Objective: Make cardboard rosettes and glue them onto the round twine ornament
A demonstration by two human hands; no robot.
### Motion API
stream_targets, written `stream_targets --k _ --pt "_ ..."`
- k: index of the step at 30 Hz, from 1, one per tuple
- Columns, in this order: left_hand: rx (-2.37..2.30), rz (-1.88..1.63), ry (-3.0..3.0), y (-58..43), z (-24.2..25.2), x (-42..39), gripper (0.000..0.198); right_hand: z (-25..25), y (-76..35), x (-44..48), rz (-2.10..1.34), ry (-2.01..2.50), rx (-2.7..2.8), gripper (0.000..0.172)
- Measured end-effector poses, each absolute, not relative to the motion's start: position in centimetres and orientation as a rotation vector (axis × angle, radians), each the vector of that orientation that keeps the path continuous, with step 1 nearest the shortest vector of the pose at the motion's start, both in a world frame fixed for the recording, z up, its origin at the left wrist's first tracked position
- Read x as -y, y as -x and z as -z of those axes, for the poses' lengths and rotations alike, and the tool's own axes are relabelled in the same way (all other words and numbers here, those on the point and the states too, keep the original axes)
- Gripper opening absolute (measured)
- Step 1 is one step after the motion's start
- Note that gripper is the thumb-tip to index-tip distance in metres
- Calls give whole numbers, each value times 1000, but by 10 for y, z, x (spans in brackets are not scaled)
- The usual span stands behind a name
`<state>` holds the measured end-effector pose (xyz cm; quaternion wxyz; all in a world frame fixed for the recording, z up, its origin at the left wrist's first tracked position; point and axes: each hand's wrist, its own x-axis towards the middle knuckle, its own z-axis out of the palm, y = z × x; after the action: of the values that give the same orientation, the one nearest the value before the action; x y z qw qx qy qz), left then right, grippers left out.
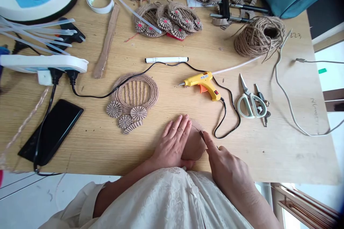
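Note:
A brown cardboard piece [194, 147] with a curved line on it lies at the table's front edge. My left hand [173, 141] rests flat on its left part, fingers stretched out. In my right hand [228, 164] is a slim dark cutting knife [202, 135], its tip touching the cardboard near the curved line; most of the handle is hidden by my fingers. Left of my hands lies an oval twine-wrapped frame [154, 96] with fluted cardboard rosettes [139, 113] along its lower edge.
Beyond my hands lies a yellow glue gun [205, 81] with its black cord looping nearby. Scissors [250, 103] and keys [264, 109] are to the right, a twine ball [258, 37] behind. A phone [51, 132] and power strip [45, 63] lie left; a marker [166, 59] lies centrally.

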<state>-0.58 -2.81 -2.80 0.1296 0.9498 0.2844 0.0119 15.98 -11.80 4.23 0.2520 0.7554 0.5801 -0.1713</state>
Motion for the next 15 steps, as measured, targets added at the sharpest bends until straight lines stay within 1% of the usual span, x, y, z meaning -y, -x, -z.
stream_targets --k 9,15 --pt "-824 44 -2700 4 22 26 116 -38 -153 133 465 -2140 -1560 70" --pt "-855 20 -2662 1 20 29 112 -44 -151 131 575 -2169 -1512 66"
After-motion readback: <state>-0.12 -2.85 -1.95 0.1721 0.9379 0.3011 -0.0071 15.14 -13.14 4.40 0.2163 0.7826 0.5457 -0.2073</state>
